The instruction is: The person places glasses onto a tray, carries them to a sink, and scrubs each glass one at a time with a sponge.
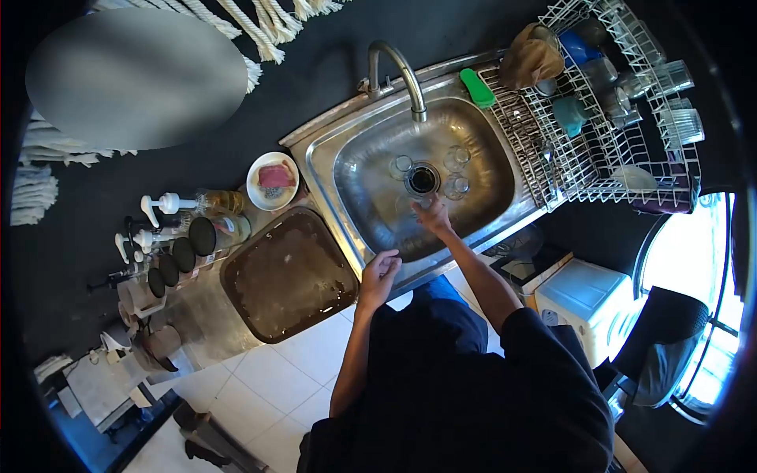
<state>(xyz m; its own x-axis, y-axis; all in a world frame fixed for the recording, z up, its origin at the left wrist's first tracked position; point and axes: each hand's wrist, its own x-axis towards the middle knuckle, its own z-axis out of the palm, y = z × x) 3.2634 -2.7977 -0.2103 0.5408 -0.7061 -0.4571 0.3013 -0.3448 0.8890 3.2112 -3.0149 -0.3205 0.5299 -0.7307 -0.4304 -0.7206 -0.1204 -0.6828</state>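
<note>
Four clear glasses are around the drain (423, 180) of the steel sink (359, 213): one at the upper left (400, 166), one at the upper right (456, 158), one at the right (456, 187) and a faint one at the lower left (405, 208). My right hand (432, 216) reaches over the sink's lower part, fingers apart, its fingertips beside the faint glass; whether they touch it is unclear. Over the sink's front left edge is my left hand (379, 276), loosely curled with thumb and fingers apart and nothing visible in it.
A curved faucet (394, 59) rises behind the sink. To the right are a green sponge (477, 87) and a wire rack (587, 154) with glasses and cups. On the left stand a brown tray (289, 272), a white bowl (272, 202) with a pink sponge, and pump bottles (169, 203).
</note>
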